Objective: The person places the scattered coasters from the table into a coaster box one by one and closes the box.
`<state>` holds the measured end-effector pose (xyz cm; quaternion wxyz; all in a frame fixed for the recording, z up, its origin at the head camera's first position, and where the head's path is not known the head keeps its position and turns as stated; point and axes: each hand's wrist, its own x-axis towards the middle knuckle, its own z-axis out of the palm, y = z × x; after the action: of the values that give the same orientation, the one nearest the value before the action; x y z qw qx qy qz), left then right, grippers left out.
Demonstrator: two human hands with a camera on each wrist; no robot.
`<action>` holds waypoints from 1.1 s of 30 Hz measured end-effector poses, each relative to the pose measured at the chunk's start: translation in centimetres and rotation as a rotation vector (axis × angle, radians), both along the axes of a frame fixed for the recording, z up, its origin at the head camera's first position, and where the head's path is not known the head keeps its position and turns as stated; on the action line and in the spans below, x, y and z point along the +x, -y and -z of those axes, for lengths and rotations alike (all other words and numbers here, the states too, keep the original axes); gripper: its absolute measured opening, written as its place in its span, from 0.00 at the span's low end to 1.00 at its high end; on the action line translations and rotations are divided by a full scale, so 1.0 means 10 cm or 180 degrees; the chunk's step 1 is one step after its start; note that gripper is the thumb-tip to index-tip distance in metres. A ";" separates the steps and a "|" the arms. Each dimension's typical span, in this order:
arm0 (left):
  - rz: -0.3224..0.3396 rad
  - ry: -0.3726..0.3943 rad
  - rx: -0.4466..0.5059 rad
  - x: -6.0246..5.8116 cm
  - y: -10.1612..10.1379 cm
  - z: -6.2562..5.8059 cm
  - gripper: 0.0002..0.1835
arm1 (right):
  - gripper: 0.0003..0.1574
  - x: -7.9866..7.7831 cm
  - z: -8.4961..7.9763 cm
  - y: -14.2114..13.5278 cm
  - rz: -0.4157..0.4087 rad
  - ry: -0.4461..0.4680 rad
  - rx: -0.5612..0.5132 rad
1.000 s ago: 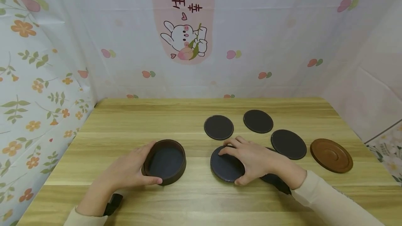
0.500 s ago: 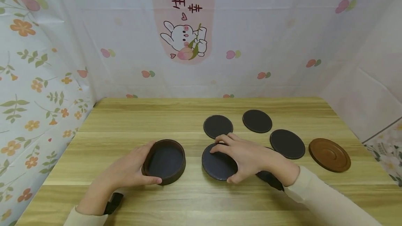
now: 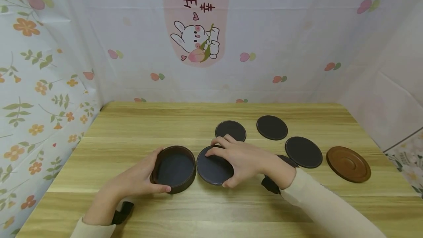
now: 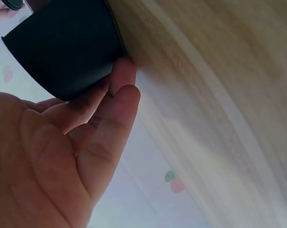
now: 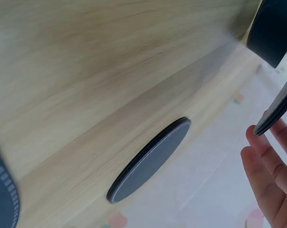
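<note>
In the head view, my left hand (image 3: 137, 177) grips a round, dark, low-walled coaster holder (image 3: 185, 186) by its left side, with the thumb at the near wall. The left wrist view shows the holder's wall (image 4: 67, 52) against the fingers. My right hand (image 3: 244, 159) holds a round black stitched coaster (image 3: 214, 172) by its edge, thumb near and fingers far. That coaster is just right of the holder's rim. From the right wrist view, its edge (image 5: 276, 111) is raised above the wooden table.
Black coasters lie on the table (image 3: 158, 124): one behind the right hand (image 3: 230, 127), one at the back (image 3: 272, 127), one to the right (image 3: 304, 152), and one partly under the right wrist (image 3: 287, 160). A brown round disc (image 3: 348, 164) sits far right.
My right hand has moved left with the coaster, from well apart to beside the holder. The left hand and holder have stayed in place.
</note>
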<state>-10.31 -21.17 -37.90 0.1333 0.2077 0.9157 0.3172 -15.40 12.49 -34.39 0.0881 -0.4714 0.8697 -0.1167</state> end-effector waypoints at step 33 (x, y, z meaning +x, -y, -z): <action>-0.0173 -0.0038 -0.0056 0.05 0.01 -0.04 0.63 | 0.51 -0.12 0.06 0.67 -0.0066 -0.0120 -0.0053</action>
<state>-9.81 -21.28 -37.51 0.1210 0.1835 0.9245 0.3113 -16.60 5.78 -35.00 0.0689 -0.4832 0.8653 -0.1142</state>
